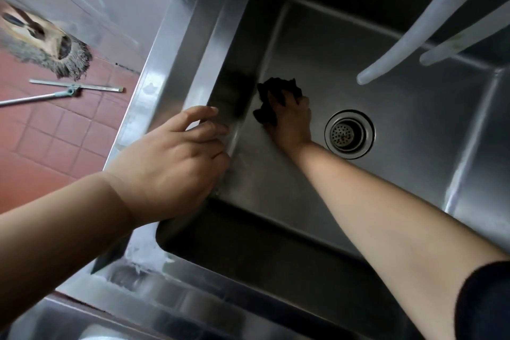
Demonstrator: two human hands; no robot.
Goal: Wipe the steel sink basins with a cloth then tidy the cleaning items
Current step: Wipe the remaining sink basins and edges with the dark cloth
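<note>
Head view: the right hand (291,119) grips a dark cloth (271,99), pressing it on the basin (400,124) floor near the left wall, just left of the drain (349,134). The left hand (176,157) rests on the rim (176,69), fingers loosely spread. Two hoses (400,38) hang above; a raised arm could knock them. The bunched cloth may miss the corner seam.

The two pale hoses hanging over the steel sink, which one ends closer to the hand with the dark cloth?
The longer pale hose on the left; its open end hangs nearest the right hand. The shorter hose ends farther right.
</note>
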